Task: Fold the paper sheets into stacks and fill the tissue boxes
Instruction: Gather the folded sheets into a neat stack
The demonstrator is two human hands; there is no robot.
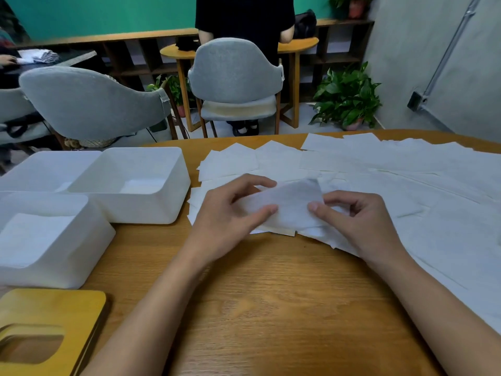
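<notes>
cam: one, on my head | looks: forward and down | near: the table [271, 308] is close under me | far: gray chairs [235, 74] up top

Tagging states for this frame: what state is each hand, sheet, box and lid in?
left hand: pinching the held sheet's left end
right hand: pinching its right end
held sheet: lifted, mid-fold
loose sheets: flat, spread out, overlapping
near box: open, paper stack inside
middle box: open, fill unclear
far box: open, fill unclear
wooden lid: off, lying flat beside near box
</notes>
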